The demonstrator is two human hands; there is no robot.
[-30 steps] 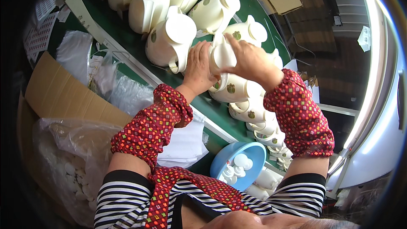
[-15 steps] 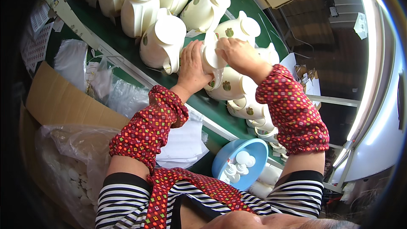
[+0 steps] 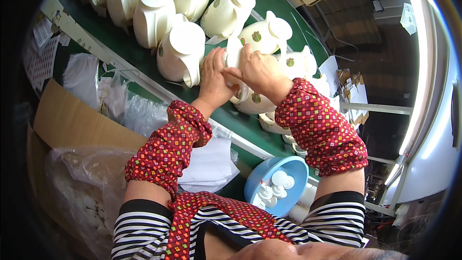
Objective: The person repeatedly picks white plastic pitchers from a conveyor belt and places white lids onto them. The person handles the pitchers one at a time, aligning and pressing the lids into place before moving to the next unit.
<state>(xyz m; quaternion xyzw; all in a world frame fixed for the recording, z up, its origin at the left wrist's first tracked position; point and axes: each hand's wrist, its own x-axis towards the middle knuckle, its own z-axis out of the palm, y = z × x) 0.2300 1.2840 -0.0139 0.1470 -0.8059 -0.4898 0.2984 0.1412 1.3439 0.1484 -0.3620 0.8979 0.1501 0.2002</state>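
Observation:
A cream vacuum jug point(image 3: 234, 48) stands among others on the green work surface, largely hidden by my hands. My left hand point(image 3: 215, 78) is wrapped round its near left side. My right hand point(image 3: 263, 73) is closed over the white lid at its top, thumb reaching across towards my left hand. Just left of my left hand is another cream jug point(image 3: 180, 50) with its lid on. Beyond my right hand, a jug with a green printed motif point(image 3: 263, 33) leans at an angle in this view.
More cream jugs stand in rows at the far left, some without lids. A light blue basin point(image 3: 250, 183) with several white stoppers point(image 3: 273, 191) sits near my right arm. Papers point(image 3: 207, 163), clear plastic bags point(image 3: 144, 113) and an open cardboard box point(image 3: 79, 120) lie nearer and left.
My right hand has turned on the lid, and its thumb now stretches towards my left hand. My left hand stays round the jug. The whole view has shifted slightly.

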